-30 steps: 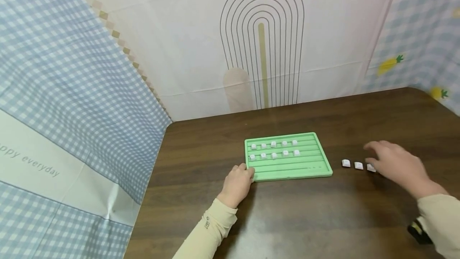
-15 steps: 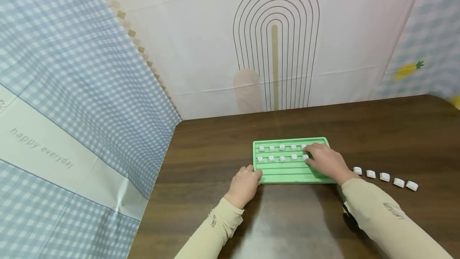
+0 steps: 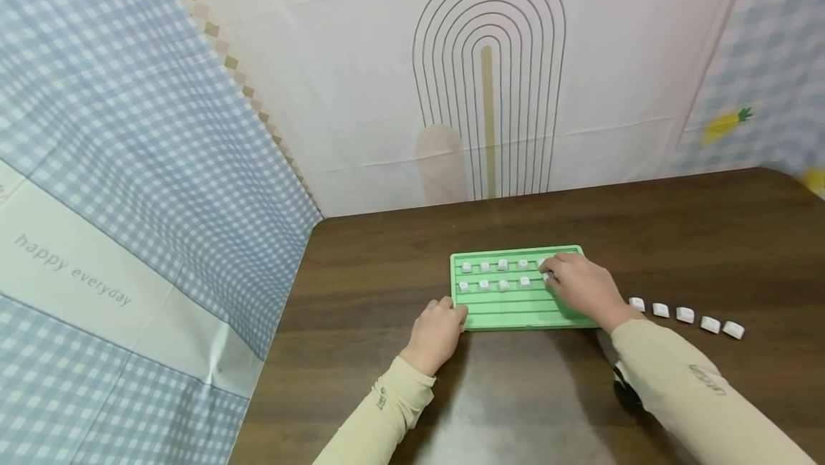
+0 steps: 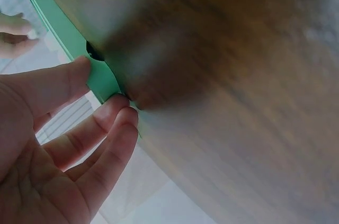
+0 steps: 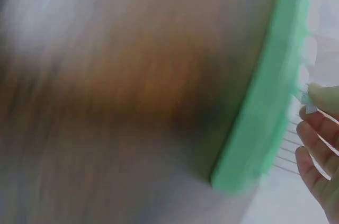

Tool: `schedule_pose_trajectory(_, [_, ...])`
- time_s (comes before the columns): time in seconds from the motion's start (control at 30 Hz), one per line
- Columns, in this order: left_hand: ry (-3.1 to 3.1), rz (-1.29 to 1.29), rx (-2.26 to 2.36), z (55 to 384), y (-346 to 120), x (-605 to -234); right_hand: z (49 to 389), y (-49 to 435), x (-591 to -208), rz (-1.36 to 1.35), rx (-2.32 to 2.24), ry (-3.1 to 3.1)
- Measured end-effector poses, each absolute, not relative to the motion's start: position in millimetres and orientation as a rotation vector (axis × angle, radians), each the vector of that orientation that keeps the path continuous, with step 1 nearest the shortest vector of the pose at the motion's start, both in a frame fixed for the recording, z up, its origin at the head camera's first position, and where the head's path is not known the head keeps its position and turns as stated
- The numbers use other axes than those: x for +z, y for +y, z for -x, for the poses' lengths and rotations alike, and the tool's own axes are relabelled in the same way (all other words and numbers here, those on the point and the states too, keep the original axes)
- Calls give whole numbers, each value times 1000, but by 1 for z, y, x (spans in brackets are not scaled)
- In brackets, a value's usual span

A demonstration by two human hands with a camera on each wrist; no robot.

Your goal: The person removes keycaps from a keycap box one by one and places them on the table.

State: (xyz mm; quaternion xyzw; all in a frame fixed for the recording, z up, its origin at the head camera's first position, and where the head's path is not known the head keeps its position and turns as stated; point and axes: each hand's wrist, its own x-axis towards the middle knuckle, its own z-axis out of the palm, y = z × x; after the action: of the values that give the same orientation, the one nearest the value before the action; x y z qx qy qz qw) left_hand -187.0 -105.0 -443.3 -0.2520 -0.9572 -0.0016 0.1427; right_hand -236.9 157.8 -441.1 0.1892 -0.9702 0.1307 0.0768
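Note:
A light green ridged tray (image 3: pixel 509 318) lies on the table, with white keycaps (image 3: pixel 503 264) standing in two rows along its upper ridges. My left hand (image 3: pixel 435 336) grips the tray's front left corner; in the left wrist view the thumb and fingers (image 4: pixel 108 144) hold its edge. Over the tray's right part is my right hand (image 3: pixel 586 289), at the right end of the rows. Its thumb and index finger pinch a small white keycap (image 5: pixel 308 103) above the tray rim in the right wrist view. The palm side is hidden from the head view.
Several loose white keycaps (image 3: pixel 685 315) lie in a slanting line on the brown wooden table (image 3: pixel 387 257), right of the tray. A white patterned cloth (image 3: pixel 361 92) hangs behind the table, and a blue checked cloth (image 3: pixel 161 128) at the left.
My right hand has moved left from the loose keycaps to the right end of the tray's rows, its fingers now pinching a keycap. The left hand stays at the tray's corner.

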Motion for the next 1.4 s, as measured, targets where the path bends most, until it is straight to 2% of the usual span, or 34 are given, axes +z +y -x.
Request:
schedule_pose_trajectory(0.23, [-2762, 713, -16, 187, -106, -444, 199, 205, -425, -505, 332, -2888])
schedule_pose_trajectory(0.4, [-2765, 734, -35, 187, -105, -445, 172, 233, -436, -465, 306, -2938])
schedule_pose_trajectory(0.6, [-2763, 734, -31, 189, -106, -444, 163, 239, -453, -500, 300, -2926])
schedule_pose_trajectory(0.9, [-2779, 744, -64, 187, -105, -442, 171, 224, -436, -436, 340, -3005])
schedule_pose_trajectory(1.1, [-2781, 728, -76, 185, -109, -443, 202, 181, -429, -595, 323, -2905])
schedule_pose_trajectory(1.4, [-2763, 725, -29, 186, -106, -443, 238, 126, -441, -591, 373, -2919])
